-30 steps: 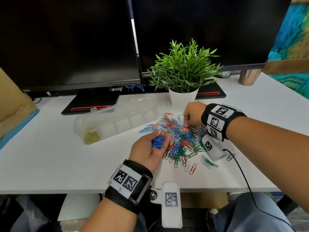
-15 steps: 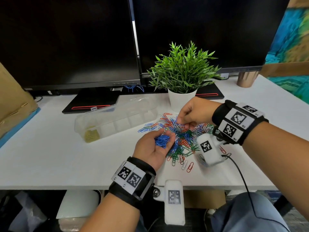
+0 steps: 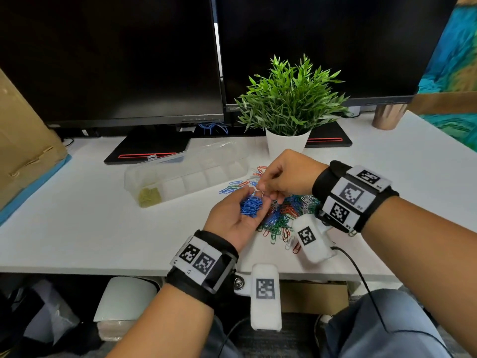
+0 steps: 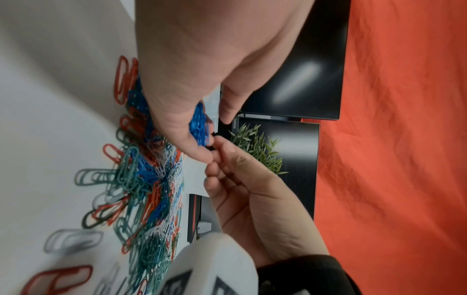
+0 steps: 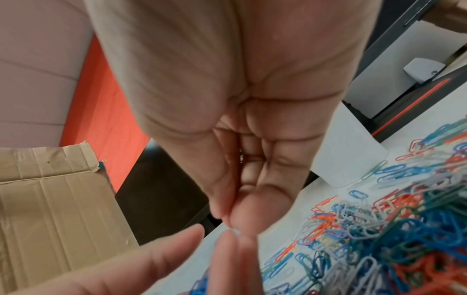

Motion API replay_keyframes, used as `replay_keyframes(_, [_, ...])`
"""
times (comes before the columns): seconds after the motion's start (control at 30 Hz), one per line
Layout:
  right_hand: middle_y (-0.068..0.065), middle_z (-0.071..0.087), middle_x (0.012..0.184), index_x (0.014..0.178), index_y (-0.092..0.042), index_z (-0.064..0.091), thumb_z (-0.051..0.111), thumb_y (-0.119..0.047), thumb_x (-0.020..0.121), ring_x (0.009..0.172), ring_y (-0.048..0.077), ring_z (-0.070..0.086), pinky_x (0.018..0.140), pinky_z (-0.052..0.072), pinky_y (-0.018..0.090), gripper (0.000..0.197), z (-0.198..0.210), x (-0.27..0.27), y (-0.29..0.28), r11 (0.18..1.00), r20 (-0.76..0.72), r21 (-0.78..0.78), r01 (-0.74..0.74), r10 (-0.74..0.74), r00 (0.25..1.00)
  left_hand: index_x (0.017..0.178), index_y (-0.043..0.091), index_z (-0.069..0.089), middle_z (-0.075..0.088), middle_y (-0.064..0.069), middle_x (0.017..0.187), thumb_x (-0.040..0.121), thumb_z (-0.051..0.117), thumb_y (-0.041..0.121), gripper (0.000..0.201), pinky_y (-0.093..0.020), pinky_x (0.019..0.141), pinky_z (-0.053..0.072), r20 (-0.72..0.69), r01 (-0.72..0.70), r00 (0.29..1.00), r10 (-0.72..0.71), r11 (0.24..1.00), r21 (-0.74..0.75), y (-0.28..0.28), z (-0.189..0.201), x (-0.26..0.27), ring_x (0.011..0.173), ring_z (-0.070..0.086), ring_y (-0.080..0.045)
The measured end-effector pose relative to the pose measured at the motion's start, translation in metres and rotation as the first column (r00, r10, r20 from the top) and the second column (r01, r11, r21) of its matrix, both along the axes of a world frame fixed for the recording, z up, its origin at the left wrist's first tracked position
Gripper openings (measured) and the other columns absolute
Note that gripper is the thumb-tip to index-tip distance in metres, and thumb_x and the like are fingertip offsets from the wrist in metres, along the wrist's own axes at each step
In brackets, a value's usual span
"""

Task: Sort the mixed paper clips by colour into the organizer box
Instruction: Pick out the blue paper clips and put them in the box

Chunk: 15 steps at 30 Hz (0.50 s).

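A bunch of blue clips point(image 3: 251, 206) is cradled in the cupped left hand point(image 3: 233, 215), above the mixed pile point(image 3: 286, 215) on the worktop. A pale clip (barely visible) is pinched by the right hand point(image 3: 282, 175) at the left fingertips. The organizer box point(image 3: 185, 177) lies to the left, nearer the left hand.

1. Two dark monitors point(image 3: 111, 58) are set side by side at the back of the white desk point(image 3: 77, 228).
2. A green plant in a white pot point(image 3: 287, 143) is placed in front of the right monitor.
3. A copper-coloured cup point(image 3: 387, 116) is seen at the desk's far right.
4. A cardboard box point(image 3: 20, 140) is propped at the left edge.
5. Blue cables point(image 3: 213, 127) are bundled behind the monitor stands.
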State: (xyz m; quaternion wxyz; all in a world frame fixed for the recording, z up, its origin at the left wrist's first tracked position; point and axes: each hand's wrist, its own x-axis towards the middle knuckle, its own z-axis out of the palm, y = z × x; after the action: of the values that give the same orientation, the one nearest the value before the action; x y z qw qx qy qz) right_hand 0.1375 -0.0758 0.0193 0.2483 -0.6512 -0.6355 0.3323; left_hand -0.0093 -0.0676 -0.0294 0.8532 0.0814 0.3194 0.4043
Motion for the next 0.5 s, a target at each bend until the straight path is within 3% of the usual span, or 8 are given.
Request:
replay_keyframes(0.07, [0.011,0.066,0.062,0.086,-0.001,0.073,0.063,0.000,0.086,0.043,0.010,0.061,0.049,0.052,0.021,0.010,-0.001,-0.001,0.000,1.000,0.093,0.006,0.007,-0.008,0.996,0.097,-0.004,0.056,0.059,-0.019,0.087,0.096,0.049,0.001,0.008,-0.038,0.071,0.058,-0.028,-0.050,0.998,0.050,0.999,-0.012,0.000,0.001,-0.003,0.076,0.059,-0.024])
replay_keyframes(0.13, [0.008,0.070,0.069,0.085,-0.008,0.075,0.064,-0.006,0.085,0.052,0.013,0.064,0.060,0.057,0.025,0.011,-0.003,-0.002,-0.002,0.999,0.279,-0.007,-0.039,0.039,0.959,0.099,-0.005,0.056,0.052,-0.016,0.085,0.096,0.047,-0.003,0.010,-0.033,0.072,0.054,-0.063,-0.092,0.994,0.091,0.996,-0.016,0.001,0.000,-0.007,0.072,0.052,-0.021])
replay_keyframes(0.23, [0.002,0.074,0.087,0.090,-0.013,0.076,0.068,-0.015,0.082,0.067,0.013,0.065,0.073,0.055,0.027,0.012,-0.009,-0.006,-0.006,0.992,0.523,-0.059,-0.110,0.125,0.843,0.099,-0.005,0.056,0.051,-0.015,0.088,0.096,0.046,-0.003,0.010,-0.031,0.073,0.052,-0.085,-0.091,0.992,0.090,0.996,-0.014,0.003,-0.002,-0.014,0.073,0.051,-0.020])
replay_keyframes(0.4, [0.001,0.071,0.089,0.090,-0.012,0.074,0.079,-0.038,0.074,0.082,0.017,0.064,0.073,0.052,0.028,0.030,-0.017,-0.011,-0.003,0.989,0.606,-0.129,-0.068,0.132,0.785,0.113,-0.005,0.053,0.050,-0.016,0.090,0.097,0.044,-0.003,0.019,-0.034,0.072,0.052,-0.062,-0.106,0.993,0.104,0.994,-0.026,0.003,-0.003,-0.016,0.075,0.052,-0.020])
replay_keyframes(0.5, [0.003,0.071,0.094,0.095,-0.011,0.073,0.078,-0.034,0.077,0.087,0.018,0.065,0.075,0.052,0.027,0.030,-0.017,-0.013,-0.003,0.987,0.628,-0.139,-0.080,0.151,0.763,0.119,-0.005,0.052,0.050,-0.016,0.089,0.097,0.043,-0.003,0.023,-0.035,0.074,0.052,-0.056,-0.107,0.993,0.106,0.994,-0.031,0.002,-0.003,-0.017,0.076,0.052,-0.021])
